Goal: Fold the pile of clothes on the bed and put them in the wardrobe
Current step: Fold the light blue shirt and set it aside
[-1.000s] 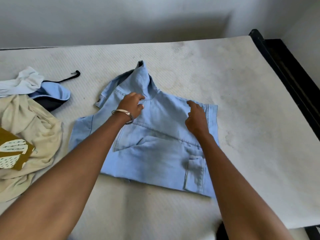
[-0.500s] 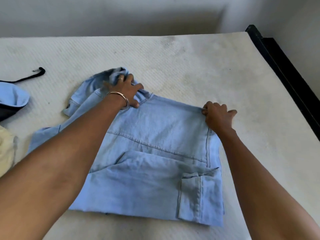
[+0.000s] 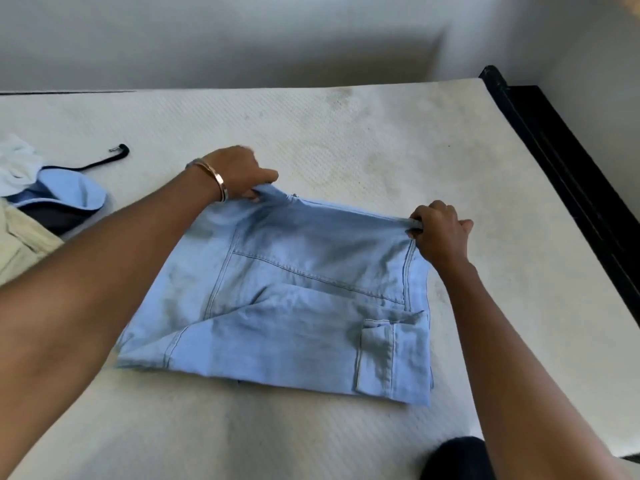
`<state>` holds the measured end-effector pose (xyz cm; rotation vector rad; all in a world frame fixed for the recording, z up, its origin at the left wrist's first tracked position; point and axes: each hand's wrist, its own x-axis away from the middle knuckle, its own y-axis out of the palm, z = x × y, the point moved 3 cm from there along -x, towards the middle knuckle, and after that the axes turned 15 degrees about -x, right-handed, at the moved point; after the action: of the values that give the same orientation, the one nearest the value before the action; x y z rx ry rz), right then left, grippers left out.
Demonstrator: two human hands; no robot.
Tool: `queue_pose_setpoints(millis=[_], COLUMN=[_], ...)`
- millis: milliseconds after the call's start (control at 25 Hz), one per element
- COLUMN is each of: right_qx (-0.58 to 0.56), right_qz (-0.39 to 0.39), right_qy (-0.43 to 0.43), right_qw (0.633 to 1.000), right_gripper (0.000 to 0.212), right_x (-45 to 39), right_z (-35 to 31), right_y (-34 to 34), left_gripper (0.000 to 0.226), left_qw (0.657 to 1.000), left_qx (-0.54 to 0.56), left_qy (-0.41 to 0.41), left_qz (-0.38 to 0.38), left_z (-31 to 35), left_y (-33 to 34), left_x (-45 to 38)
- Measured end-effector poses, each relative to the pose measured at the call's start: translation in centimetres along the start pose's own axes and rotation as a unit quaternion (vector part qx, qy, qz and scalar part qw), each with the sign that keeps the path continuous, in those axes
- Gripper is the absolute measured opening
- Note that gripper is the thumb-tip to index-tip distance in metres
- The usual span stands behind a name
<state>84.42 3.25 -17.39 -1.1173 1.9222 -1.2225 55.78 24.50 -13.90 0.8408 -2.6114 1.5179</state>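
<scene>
One pale blue denim garment (image 3: 311, 299) lies part-folded in the middle of the frame on the bed (image 3: 381, 140), its pocket at the lower right. The left hand (image 3: 239, 174), with one metal bangle (image 3: 216, 180) at the wrist, pinches the garment's far left corner. The right hand (image 3: 438, 230) has its fingers curled round the far right corner, so both hands grasp the far edge and hold it slightly raised off the bed.

The likely step is bringing that far edge toward the near edge to halve the garment. Several things could spoil it. If one hand pulls ahead of the other, the fold would probably land crooked, with the pocket side sticking out. The loose layer already doubled over the near half could slide or bunch as the cloth is drawn across it. A light pinch at the left corner may slip on the stiff denim and drop that side.

At the left edge of the frame lies the rest of the pile: one white piece (image 3: 15, 164), one blue and dark piece (image 3: 65, 199) with a black strap (image 3: 100, 162) trailing from it, and one cream piece (image 3: 24, 240), so about three items are unfolded. The wardrobe is not in view.
</scene>
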Motion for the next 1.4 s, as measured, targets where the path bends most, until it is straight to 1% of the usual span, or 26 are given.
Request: queue_pose_setpoints(millis=[40,80,200,280,360,520,640,680,720,760,800,840,880,920,960,1000,1040,1080,1120,1160,1200,1240,1280,1320,1360,1400], right_qx=[-0.019,-0.031,-0.019,-0.025,-0.036,-0.014,-0.012,-0.019,-0.04,-0.071,-0.107,-0.143,-0.173,-0.198,-0.219,-0.242,-0.265,-0.291,-0.32,-0.352,-0.378,-0.396,-0.405,-0.409,-0.414,-0.42], right_qz=[0.016,0.036,0.09,0.104,0.091,-0.003,-0.038,-0.033,-0.018,-0.004,0.005,0.005,-0.005,-0.023,-0.045,-0.069,-0.086,-0.093,-0.089,-0.083,-0.075,-0.07,-0.069,-0.071,-0.072,-0.071], right_qy=[-0.007,-0.017,-0.059,-0.062,-0.049,-0.018,0.071,0.097,0.102,0.089,0.071,0.052,0.034,0.018,0.005,-0.005,-0.012,-0.016,-0.017,-0.013,-0.004,0.005,0.013,0.019,0.024,0.033], right_qw=[1.0,0.999,0.994,0.992,0.994,1.0,0.997,0.995,0.994,0.993,0.992,0.988,0.984,0.98,0.975,0.968,0.96,0.952,0.943,0.932,0.923,0.916,0.912,0.909,0.907,0.904], right_gripper=[0.016,0.022,0.03,0.035,0.043,0.05,0.05,0.047,0.046,0.046,0.045,0.043,0.039,0.035,0.031,0.028,0.026,0.024,0.023,0.022,0.021,0.021,0.021,0.022,0.022,0.022], right_x=[1.7,3.8,10.6,14.6,17.4,20.3,21.0,20.9,20.7,20.3,19.7,19.2,18.6,17.9,17.5,17.1,16.8,16.4,16.2,15.9,15.7,15.6,15.7,15.8,15.9,16.0], right_z=[-0.4,-0.9,-2.3,-2.5,-2.2,-1.7,-2.9,-3.6,-4.4,-5.5,-6.7,-8.0,-9.4,-10.7,-12.0,-13.1,-14.0,-14.8,-15.3,-15.6,-15.8,-16.1,-16.4,-16.6,-16.7,-16.7], right_y=[-0.6,-1.0,-1.4,-0.8,0.2,2.6,3.1,3.0,3.0,3.1,3.1,3.1,3.4,3.7,4.1,4.5,4.7,4.9,4.9,4.8,4.6,4.6,4.5,4.5,4.4,4.4], left_gripper=[0.022,0.025,0.048,0.054,0.061,0.072,0.077,0.07,0.057,0.046,0.041,0.046,0.06,0.077,0.088,0.088,0.076,0.061,0.05,0.048,0.055,0.07,0.083,0.081,0.062,0.034], left_qw=[0.998,0.996,0.992,0.987,0.984,0.968,0.938,0.921,0.894,0.85,0.804,0.776,0.758,0.731,0.688,0.633,0.568,0.513,0.482,0.476,0.48,0.463,0.429,0.371,0.317,0.251], left_qx=[0.054,0.075,0.012,-0.002,0.018,0.099,0.225,0.297,0.372,0.423,0.425,0.391,0.364,0.369,0.404,0.459,0.514,0.55,0.561,0.558,0.548,0.553,0.587,0.646,0.704,0.743], left_qy=[-0.007,-0.011,0.045,0.067,0.05,-0.011,-0.046,-0.097,-0.187,-0.303,-0.416,-0.495,-0.541,-0.565,-0.58,-0.593,-0.614,-0.637,-0.655,-0.662,-0.666,-0.673,-0.666,-0.653,-0.63,-0.62], left_qz=[-0.017,-0.047,-0.115,-0.144,-0.169,-0.229,-0.26,-0.233,-0.165,-0.079,-0.008,0.005,-0.033,-0.105,-0.166,-0.193,-0.19,-0.168,-0.152,-0.153,-0.158,-0.164,-0.169,-0.138,-0.087,-0.034], left_z=[0.4,1.1,4.7,7.6,10.2,16.0,17.9,17.4,16.5,15.1,13.6,12.3,11.3,10.7,10.2,9.9,9.5,9.3,9.0,8.9,8.9,9.2,9.6,10.0,10.2,10.2], left_y=[-0.3,-0.8,-2.7,-3.2,-2.8,-1.0,-0.5,-0.4,-0.4,-0.4,-0.4,-0.4,0.2,1.0,2.2,3.4,4.0,4.5,4.5,4.8,5.0,5.6,5.9,6.5,6.7,6.6], left_x=[1.8,3.7,9.6,12.7,14.5,16.3,16.7,16.7,16.7,16.9,17.2,17.4,17.5,17.6,17.6,17.5,17.5,17.7,17.9,18.1,18.3,18.6,18.9,18.8,18.7,18.5])
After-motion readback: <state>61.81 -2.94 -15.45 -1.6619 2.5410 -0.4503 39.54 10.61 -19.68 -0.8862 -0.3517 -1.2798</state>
